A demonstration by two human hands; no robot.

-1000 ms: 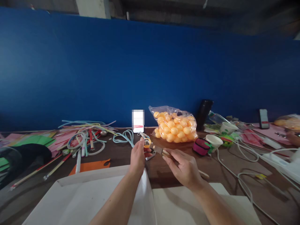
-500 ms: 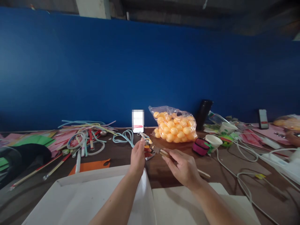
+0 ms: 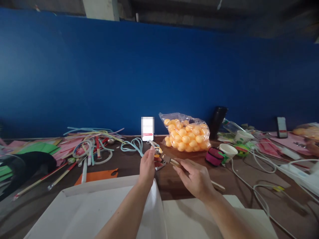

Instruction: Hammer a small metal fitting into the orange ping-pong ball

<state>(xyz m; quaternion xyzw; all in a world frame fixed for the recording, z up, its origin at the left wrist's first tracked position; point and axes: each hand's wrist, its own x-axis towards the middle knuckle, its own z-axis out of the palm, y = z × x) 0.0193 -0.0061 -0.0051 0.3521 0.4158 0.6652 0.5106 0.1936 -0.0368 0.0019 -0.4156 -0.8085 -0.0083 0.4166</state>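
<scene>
My left hand (image 3: 147, 166) is closed, its thumb on top, around a small piece with shiny round metal parts (image 3: 158, 151) and a yellow edge; its exact kind is unclear. From the right, my right hand (image 3: 196, 177) grips a slim, long-handled tool (image 3: 175, 162) with a flat, brownish tip. That tip points left and lies close against the shiny piece; I cannot tell whether they touch. The handle's far end shows behind my fingers. Both hands are above the dark table, just beyond the white sheets.
A clear bag of orange balls (image 3: 185, 136) and a propped phone (image 3: 148, 129) stand behind. Tubes and coloured paper (image 3: 37, 147) lie left, near an orange sheet (image 3: 99, 175). To the right are a magenta pouch (image 3: 214, 156), a paper cup (image 3: 228, 151), white cables (image 3: 249, 184) and a black bottle (image 3: 217, 122).
The whole view has shifted slightly to the right. Both hands keep the same hold, with hardly any movement between them.
</scene>
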